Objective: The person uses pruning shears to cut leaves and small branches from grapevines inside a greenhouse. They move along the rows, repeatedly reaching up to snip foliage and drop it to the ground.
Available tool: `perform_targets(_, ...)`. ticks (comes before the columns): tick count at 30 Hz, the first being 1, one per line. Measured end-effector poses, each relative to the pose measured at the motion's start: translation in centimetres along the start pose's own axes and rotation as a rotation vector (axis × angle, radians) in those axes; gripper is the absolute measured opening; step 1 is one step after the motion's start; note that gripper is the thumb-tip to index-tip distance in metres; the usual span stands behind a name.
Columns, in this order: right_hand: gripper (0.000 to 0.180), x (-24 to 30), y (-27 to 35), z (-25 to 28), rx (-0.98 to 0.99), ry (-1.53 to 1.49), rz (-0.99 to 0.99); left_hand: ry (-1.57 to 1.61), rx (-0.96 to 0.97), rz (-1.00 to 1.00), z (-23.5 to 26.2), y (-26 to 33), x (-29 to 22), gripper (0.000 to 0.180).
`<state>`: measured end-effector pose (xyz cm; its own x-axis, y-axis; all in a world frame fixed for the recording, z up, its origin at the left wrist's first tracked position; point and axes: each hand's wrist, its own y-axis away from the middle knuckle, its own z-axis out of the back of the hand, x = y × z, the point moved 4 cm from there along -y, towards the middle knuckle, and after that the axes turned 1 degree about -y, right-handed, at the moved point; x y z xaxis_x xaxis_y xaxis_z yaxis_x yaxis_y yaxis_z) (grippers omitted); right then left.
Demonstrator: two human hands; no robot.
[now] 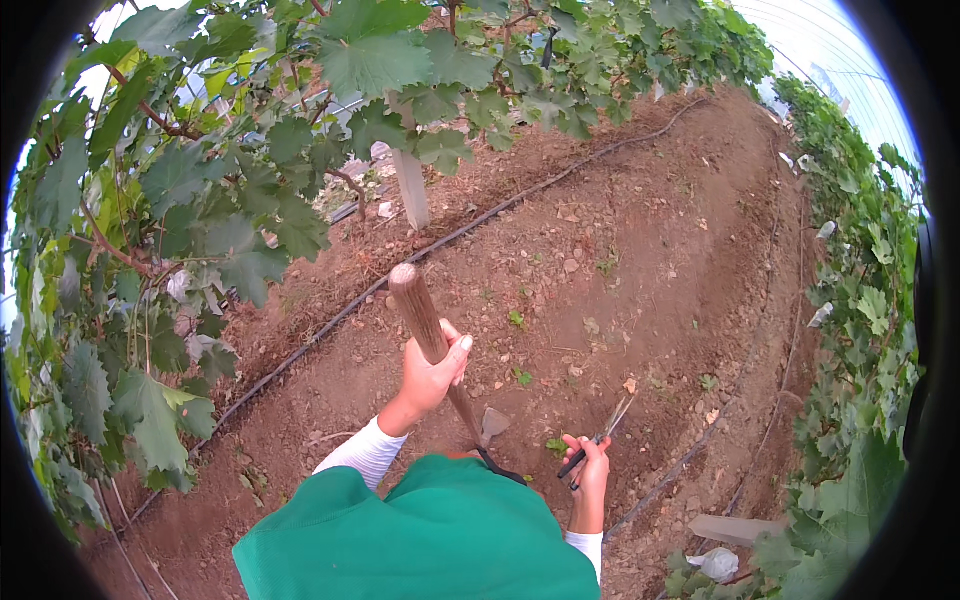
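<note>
My left hand (428,374) is wrapped round the thick wooden handle of a hoe (416,305), a little below its top end. The handle slants down toward my body, and the hoe's metal blade (493,425) is down by the soil near my feet. In my right hand (592,472) is a pair of scissors (608,428) with black handles. Their thin blades point away from me, up and to the right, slightly apart. Some fingers of that hand look loosely curled about the handles.
Leafy grapevines (240,190) crowd the left and top, and another vine row (850,230) lines the right. A dark irrigation hose (520,197) runs along the left bed past a pale post (410,190). Another hose (690,460) lies on the right. Brown soil (640,270) lies between.
</note>
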<state>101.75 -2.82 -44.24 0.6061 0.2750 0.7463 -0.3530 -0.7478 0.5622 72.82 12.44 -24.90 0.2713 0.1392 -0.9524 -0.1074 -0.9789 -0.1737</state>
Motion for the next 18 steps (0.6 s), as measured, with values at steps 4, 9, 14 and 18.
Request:
perform_targets(4, 0.016, -0.4, -2.0, -2.8, 0.012, -0.003, -0.047, 0.006, -0.015, 0.025, 1.1, -0.9, 1.9, 0.022)
perform_targets(9, 0.016, -0.3, -5.3, -4.8, 0.076, -0.011, -0.111, 0.074, -0.114, -0.012, 1.3, -2.5, 2.2, 0.022)
perform_targets(14, 0.017, 1.3, -9.6, -6.8, 0.125, 0.061, -0.155, 0.059, -0.189, -0.105, 0.4, -5.4, 0.7, 0.02)
perform_targets(18, 0.017, 2.7, -14.2, -8.2, 0.178, 0.087, -0.203, -0.049, -0.287, -0.19, -1.4, -9.4, -2.7, 0.021)
